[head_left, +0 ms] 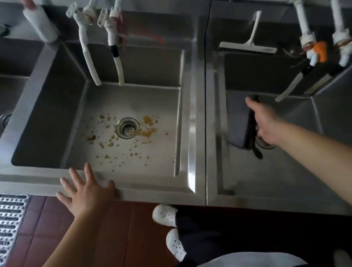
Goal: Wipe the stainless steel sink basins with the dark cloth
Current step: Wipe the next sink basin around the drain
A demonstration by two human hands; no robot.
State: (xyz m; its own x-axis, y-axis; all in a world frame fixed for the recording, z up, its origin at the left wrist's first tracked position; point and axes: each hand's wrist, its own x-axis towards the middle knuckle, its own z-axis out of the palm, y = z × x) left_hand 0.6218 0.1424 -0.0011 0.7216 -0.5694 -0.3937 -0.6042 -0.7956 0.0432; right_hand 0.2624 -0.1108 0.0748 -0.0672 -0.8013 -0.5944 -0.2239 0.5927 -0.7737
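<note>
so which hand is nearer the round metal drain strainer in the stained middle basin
Left. The left hand rests on the front rim of that basin, below the round metal drain strainer; the right hand is over in the neighbouring right basin.

The left hand [85,191] lies flat with fingers spread, palm down on the front rim of the brushed stainless steel sink unit [37,179]; its bare forearm runs back from there. The right arm stretches over that rim; the right hand [264,122] grips a dark folded cloth [241,126].

Steel sink unit [193,116]: white squeegee [248,43] on back ledge, dark cloth [239,126] in right basin
</note>
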